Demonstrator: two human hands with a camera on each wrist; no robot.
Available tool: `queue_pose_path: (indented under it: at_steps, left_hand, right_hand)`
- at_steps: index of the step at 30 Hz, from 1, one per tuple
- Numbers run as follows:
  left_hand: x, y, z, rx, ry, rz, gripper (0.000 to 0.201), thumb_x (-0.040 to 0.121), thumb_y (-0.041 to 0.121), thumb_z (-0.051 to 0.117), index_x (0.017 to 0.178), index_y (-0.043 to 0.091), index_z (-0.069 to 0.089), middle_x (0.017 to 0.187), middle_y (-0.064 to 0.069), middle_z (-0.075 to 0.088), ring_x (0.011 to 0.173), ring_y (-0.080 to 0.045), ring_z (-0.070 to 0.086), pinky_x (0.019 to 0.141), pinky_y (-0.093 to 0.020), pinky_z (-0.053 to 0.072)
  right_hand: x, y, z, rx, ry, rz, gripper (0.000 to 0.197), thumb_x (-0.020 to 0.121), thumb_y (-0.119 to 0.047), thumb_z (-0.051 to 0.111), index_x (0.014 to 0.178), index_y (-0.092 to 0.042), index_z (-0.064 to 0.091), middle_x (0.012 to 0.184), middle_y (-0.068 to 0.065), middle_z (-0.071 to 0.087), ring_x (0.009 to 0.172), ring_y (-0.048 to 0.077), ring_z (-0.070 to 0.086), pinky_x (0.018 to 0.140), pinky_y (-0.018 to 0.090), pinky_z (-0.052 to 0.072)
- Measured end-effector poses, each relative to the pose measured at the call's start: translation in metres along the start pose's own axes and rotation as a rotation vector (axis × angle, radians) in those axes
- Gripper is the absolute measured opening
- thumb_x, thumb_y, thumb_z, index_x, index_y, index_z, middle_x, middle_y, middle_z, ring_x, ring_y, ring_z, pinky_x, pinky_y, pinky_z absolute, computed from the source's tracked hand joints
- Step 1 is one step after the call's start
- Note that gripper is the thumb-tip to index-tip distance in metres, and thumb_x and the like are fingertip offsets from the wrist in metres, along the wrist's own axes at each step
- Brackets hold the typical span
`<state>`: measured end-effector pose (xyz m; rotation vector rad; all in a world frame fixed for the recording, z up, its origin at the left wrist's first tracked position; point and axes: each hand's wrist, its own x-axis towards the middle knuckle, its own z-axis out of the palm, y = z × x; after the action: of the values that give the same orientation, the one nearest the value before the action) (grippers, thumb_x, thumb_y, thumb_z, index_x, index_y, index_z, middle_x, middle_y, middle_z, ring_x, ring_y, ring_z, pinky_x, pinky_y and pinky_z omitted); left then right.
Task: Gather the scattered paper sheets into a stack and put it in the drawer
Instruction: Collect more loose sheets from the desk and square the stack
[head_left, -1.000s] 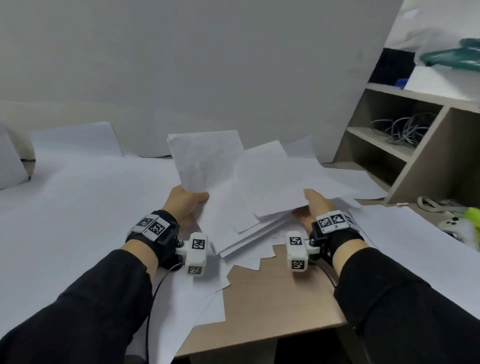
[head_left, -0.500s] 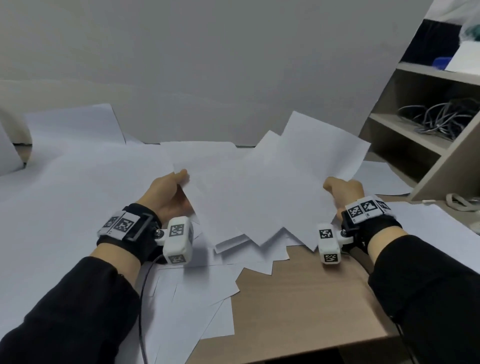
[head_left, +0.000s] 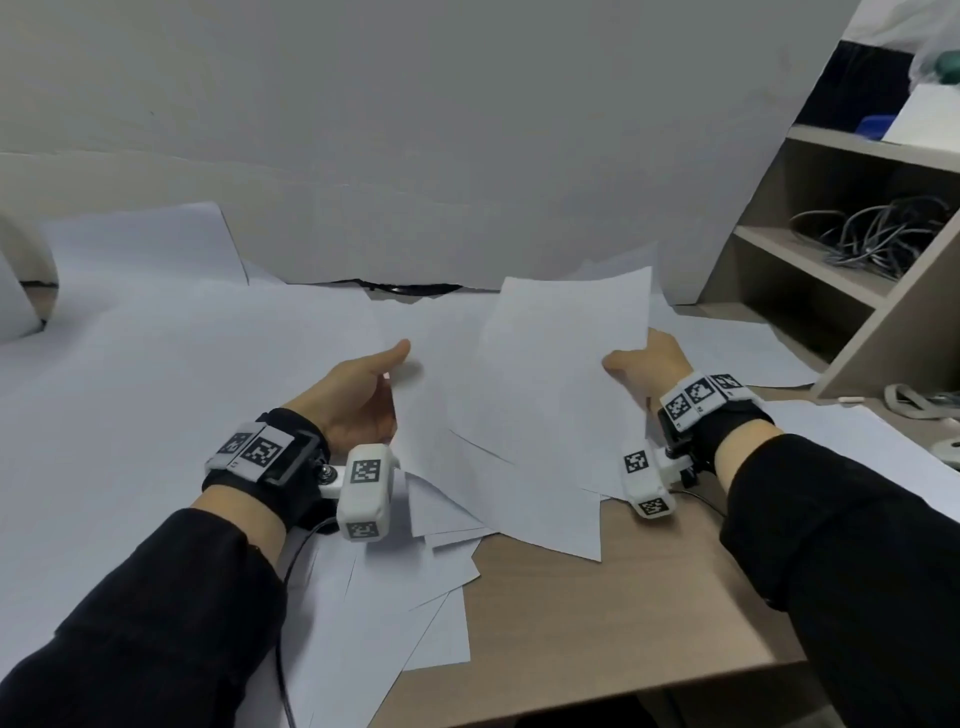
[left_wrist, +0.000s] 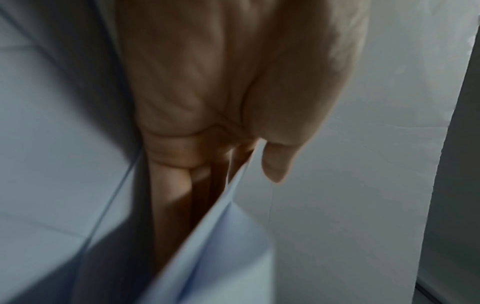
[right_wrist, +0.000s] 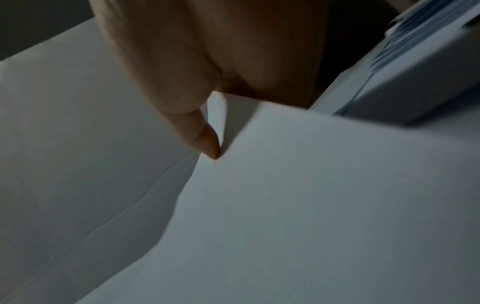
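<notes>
A loose bundle of white paper sheets is held tilted up over the wooden desk, its lower corners fanned out. My left hand grips its left edge, thumb on top and fingers underneath. My right hand grips the right edge in the same way. In the left wrist view the thumb lies over the sheet edge. In the right wrist view the thumb tip presses on the paper. More sheets lie flat on the desk below the left wrist. No drawer is in view.
Large white sheets cover the desk to the left and lean against the wall. A wooden shelf unit with tangled cables stands at the right. More paper lies on the desk's right side.
Both hands have drawn the sheets together into a narrower bundle and tilted it upright. The hands now stand closer to each other on its two sides.
</notes>
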<state>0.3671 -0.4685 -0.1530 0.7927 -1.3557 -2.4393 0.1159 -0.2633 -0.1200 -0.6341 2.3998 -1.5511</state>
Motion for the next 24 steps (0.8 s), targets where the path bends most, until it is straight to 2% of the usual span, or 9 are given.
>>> queue_pose_path:
  at_steps: [4, 6, 9, 12, 14, 17, 20, 22, 24]
  left_hand:
    - [-0.002, -0.001, 0.003, 0.146, -0.079, -0.035, 0.034, 0.101, 0.028, 0.057, 0.126, 0.008, 0.066, 0.115, -0.014, 0.074, 0.094, -0.030, 0.074, 0.083, -0.045, 0.062]
    - [0.000, -0.001, 0.001, 0.215, -0.068, -0.040, 0.034, 0.099, 0.018, 0.059, 0.131, 0.006, 0.062, 0.117, -0.015, 0.074, 0.100, -0.032, 0.073, 0.088, -0.049, 0.059]
    - [0.002, -0.002, 0.001, 0.260, -0.073, -0.068, 0.035, 0.098, 0.006, 0.058, 0.133, 0.004, 0.059, 0.122, -0.018, 0.071, 0.110, -0.036, 0.070, 0.093, -0.053, 0.057]
    - [0.002, -0.005, 0.005, 0.297, -0.055, -0.058, 0.034, 0.096, -0.007, 0.055, 0.127, 0.005, 0.061, 0.118, -0.017, 0.073, 0.104, -0.036, 0.072, 0.081, -0.050, 0.062]
    - [0.001, -0.005, 0.006, 0.276, -0.006, -0.009, 0.036, 0.096, -0.014, 0.048, 0.123, 0.006, 0.061, 0.111, -0.017, 0.074, 0.092, -0.033, 0.074, 0.070, -0.048, 0.063]
    - [0.003, 0.000, 0.003, 0.164, 0.135, 0.127, 0.040, 0.094, -0.017, 0.045, 0.124, 0.004, 0.059, 0.114, -0.021, 0.070, 0.090, -0.035, 0.072, 0.071, -0.054, 0.059]
    - [0.007, 0.002, -0.001, -0.014, 0.276, 0.248, 0.037, 0.093, -0.013, 0.051, 0.126, 0.002, 0.059, 0.120, -0.022, 0.069, 0.095, -0.034, 0.072, 0.075, -0.057, 0.058]
    - [0.008, 0.002, -0.002, -0.126, 0.328, 0.271, 0.035, 0.093, -0.010, 0.056, 0.124, 0.005, 0.061, 0.122, -0.017, 0.070, 0.105, -0.032, 0.071, 0.085, -0.067, 0.052]
    - [0.008, 0.001, -0.003, -0.167, 0.342, 0.273, 0.036, 0.092, -0.010, 0.057, 0.124, 0.007, 0.063, 0.120, -0.015, 0.072, 0.106, -0.033, 0.071, 0.082, -0.069, 0.051]
  right_hand:
    - [0.003, -0.014, 0.033, -0.017, -0.113, -0.086, 0.028, 0.081, 0.009, 0.067, 0.107, -0.001, 0.061, 0.101, 0.011, 0.065, 0.087, 0.025, 0.063, 0.064, 0.021, 0.052]
    - [0.007, -0.016, 0.044, -0.045, -0.136, -0.101, 0.040, 0.080, 0.005, 0.071, 0.117, 0.000, 0.057, 0.109, 0.011, 0.065, 0.092, 0.024, 0.063, 0.076, 0.028, 0.055]
    - [0.013, -0.017, 0.051, -0.136, -0.211, -0.105, 0.065, 0.077, -0.008, 0.079, 0.132, -0.009, 0.047, 0.122, 0.005, 0.061, 0.111, 0.025, 0.060, 0.097, 0.039, 0.049]
    - [0.013, -0.017, 0.057, -0.162, -0.292, -0.079, 0.085, 0.076, -0.016, 0.082, 0.146, -0.013, 0.034, 0.135, 0.002, 0.053, 0.126, 0.023, 0.051, 0.106, 0.038, 0.041]
    - [0.014, -0.015, 0.056, -0.133, -0.259, -0.008, 0.090, 0.081, -0.020, 0.079, 0.152, -0.016, 0.024, 0.145, 0.006, 0.043, 0.134, 0.026, 0.044, 0.110, 0.040, 0.037]
    - [0.017, -0.009, 0.035, -0.116, -0.025, 0.102, 0.073, 0.085, -0.021, 0.070, 0.147, -0.008, 0.032, 0.135, 0.008, 0.047, 0.122, 0.029, 0.052, 0.097, 0.037, 0.043]
    - [0.013, -0.004, 0.000, -0.177, 0.124, 0.201, 0.036, 0.088, -0.018, 0.061, 0.116, 0.004, 0.054, 0.103, 0.010, 0.055, 0.095, 0.030, 0.057, 0.078, 0.032, 0.040]
    - [0.007, 0.000, -0.022, -0.242, 0.137, 0.288, 0.037, 0.090, -0.019, 0.057, 0.117, 0.006, 0.058, 0.103, 0.012, 0.062, 0.094, 0.034, 0.060, 0.082, 0.038, 0.045]
    - [0.002, 0.001, -0.035, -0.361, 0.098, 0.345, 0.041, 0.091, -0.022, 0.053, 0.124, 0.002, 0.059, 0.114, 0.013, 0.064, 0.097, 0.033, 0.061, 0.095, 0.042, 0.047]
